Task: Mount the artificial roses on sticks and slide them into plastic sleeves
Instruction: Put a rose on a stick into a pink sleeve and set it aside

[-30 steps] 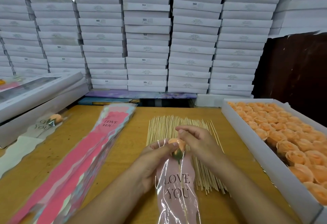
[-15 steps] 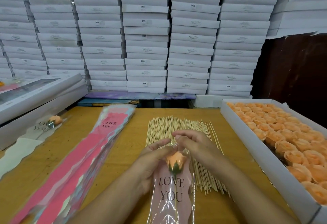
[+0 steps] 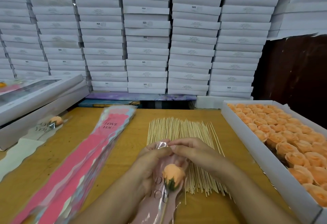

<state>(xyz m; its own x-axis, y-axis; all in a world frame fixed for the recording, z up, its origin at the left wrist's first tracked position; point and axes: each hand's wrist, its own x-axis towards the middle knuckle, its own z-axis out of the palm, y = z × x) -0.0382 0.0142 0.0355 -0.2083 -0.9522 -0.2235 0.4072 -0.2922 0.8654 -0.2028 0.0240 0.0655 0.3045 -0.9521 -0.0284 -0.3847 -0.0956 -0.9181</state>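
Both hands meet at the sleeve's mouth: the left hand [image 3: 150,160] cradles and grips the plastic sleeve [image 3: 159,199], and the right hand [image 3: 191,151] pinches its top edge. The rose [image 3: 172,176] sits inside, below the fingers, on its stick [image 3: 163,211]. To seat it well, I would hold the mouth taut and ease the film upward, keeping the petals uncrushed above the spare sticks [image 3: 178,130] on the bench [image 3: 99,169].

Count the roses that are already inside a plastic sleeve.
2. One rose sits in the sleeve held by the left hand and right hand. The finished rose lies far left by the white boxes. More may be hidden there.
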